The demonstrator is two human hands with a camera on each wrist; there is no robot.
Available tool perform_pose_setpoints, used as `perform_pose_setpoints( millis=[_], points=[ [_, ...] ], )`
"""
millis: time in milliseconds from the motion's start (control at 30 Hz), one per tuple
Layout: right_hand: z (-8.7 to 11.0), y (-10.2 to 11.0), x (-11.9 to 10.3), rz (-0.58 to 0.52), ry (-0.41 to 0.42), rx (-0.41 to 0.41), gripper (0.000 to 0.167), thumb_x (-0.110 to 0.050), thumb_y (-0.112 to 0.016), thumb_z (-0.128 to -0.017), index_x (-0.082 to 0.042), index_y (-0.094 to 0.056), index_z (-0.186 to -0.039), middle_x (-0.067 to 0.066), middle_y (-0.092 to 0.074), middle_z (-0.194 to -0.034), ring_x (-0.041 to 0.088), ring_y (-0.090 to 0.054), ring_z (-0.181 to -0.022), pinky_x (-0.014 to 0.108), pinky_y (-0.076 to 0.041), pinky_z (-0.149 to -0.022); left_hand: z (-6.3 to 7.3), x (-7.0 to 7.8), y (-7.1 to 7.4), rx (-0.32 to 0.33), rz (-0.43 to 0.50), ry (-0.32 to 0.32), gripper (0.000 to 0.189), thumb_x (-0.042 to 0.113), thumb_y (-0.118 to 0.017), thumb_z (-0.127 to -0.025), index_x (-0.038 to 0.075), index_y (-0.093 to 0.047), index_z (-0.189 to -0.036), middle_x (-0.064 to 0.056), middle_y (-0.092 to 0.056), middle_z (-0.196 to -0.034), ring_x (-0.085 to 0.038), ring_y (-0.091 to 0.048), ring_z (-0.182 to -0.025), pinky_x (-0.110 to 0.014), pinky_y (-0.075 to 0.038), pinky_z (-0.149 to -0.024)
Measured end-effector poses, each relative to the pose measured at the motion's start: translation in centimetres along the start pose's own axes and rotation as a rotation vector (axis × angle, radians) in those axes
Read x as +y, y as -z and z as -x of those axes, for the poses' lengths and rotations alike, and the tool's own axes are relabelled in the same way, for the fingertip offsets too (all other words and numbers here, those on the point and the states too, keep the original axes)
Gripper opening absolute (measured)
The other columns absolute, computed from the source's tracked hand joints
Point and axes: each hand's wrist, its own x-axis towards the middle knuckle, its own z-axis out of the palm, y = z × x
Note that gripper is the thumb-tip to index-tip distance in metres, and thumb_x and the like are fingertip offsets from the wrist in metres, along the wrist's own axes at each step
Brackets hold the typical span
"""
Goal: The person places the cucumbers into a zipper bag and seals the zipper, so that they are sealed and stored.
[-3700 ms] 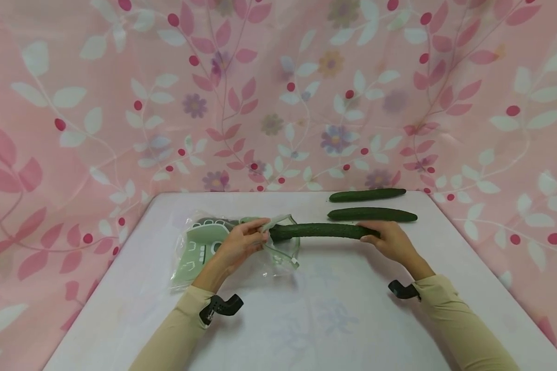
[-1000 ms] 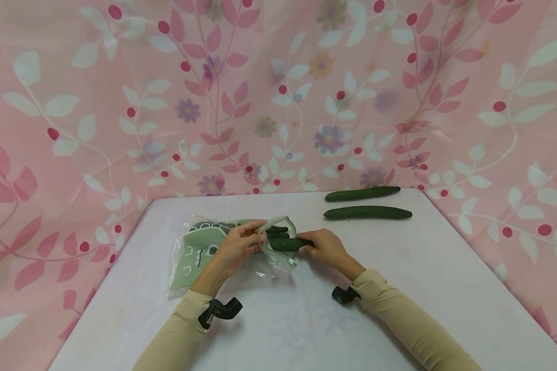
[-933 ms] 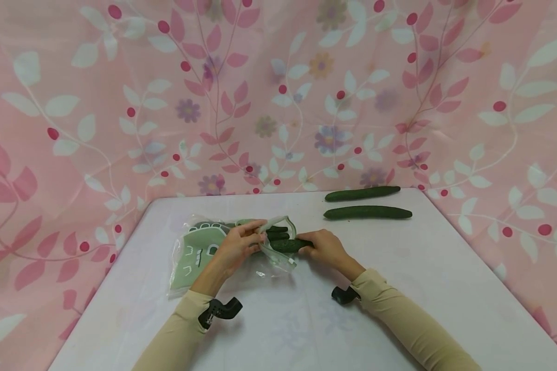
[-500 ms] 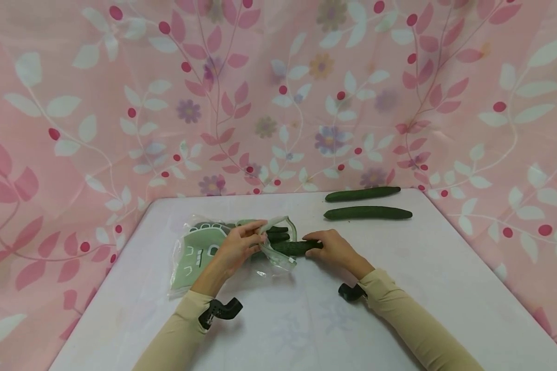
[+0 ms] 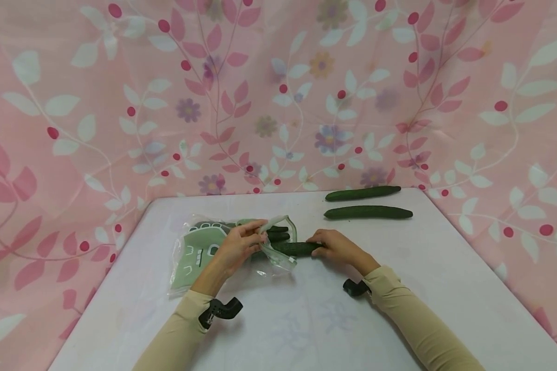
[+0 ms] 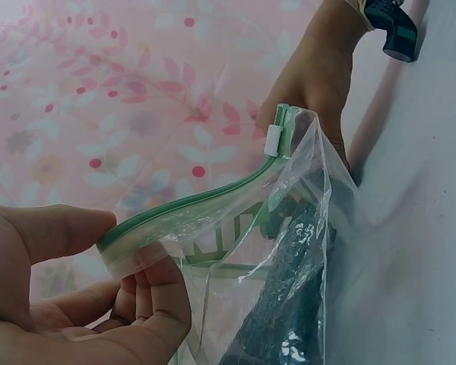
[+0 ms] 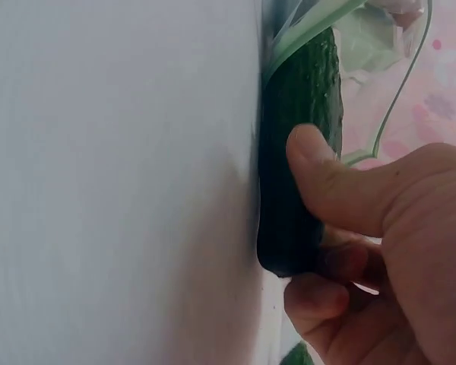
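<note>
A clear zip bag (image 5: 192, 265) with a green cartoon print lies on the table, its mouth facing right. My left hand (image 5: 235, 250) pinches the green zip edge (image 6: 186, 205) of that mouth between thumb and fingers. A white slider (image 6: 273, 141) sits at the zip's far end. In my right hand (image 5: 339, 248) is the outer end of a dark green cucumber (image 7: 292, 182), gripped by thumb and fingers. The rest of this cucumber runs into the bag's mouth, close along the tabletop. Ends of other cucumbers (image 5: 278, 237) show inside the bag behind it.
Two more cucumbers, a nearer one (image 5: 368, 212) and a farther one (image 5: 363, 194), lie at the back right of the white table (image 5: 306, 319). A pink floral curtain (image 5: 278, 93) hangs behind the table's back edge.
Since the oldest frame, my right hand has moved left and most of the cucumber has entered the bag. Within the last second, hand and cucumber shifted slightly right. My left hand keeps its hold.
</note>
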Motion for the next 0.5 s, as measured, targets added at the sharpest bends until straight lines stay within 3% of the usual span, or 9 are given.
perform_pose_setpoints(
  millis=[67,300,500],
  points=[
    [0.05,-0.19,0.05,0.000,-0.006,0.009,0.030,-0.013,-0.079,-0.093,0.002,-0.075,-0.118,0.005,-0.070,-0.107,0.017,-0.064,-0.094,0.040,-0.053,-0.083,-0.03,-0.06,0.01,-0.001,-0.002,0.000,0.053,-0.004,-0.057,-0.104,-0.011,-0.040,-0.153,-0.011,-0.058,-0.111,-0.017,-0.060,-0.097,-0.030,-0.050,-0.084],
    [0.11,-0.58,-0.18,-0.088,-0.061,0.092,0.028,-0.010,-0.079,-0.093,0.000,-0.076,-0.119,0.001,-0.070,-0.103,0.011,-0.052,-0.077,0.034,-0.046,-0.073,0.01,-0.08,-0.01,-0.006,-0.003,0.007,0.053,-0.003,-0.058,-0.103,-0.010,-0.040,-0.153,-0.010,-0.058,-0.109,-0.017,-0.060,-0.098,-0.030,-0.050,-0.084],
    [-0.62,-0.74,-0.80,-0.110,-0.027,0.145,0.026,-0.009,-0.078,-0.093,-0.001,-0.077,-0.117,0.003,-0.071,-0.103,0.009,-0.049,-0.071,0.032,-0.043,-0.066,-0.09,-0.02,0.08,0.000,-0.016,0.001,0.053,-0.004,-0.057,-0.104,-0.010,-0.040,-0.153,-0.011,-0.057,-0.110,-0.017,-0.060,-0.098,-0.030,-0.051,-0.085]
  ],
)
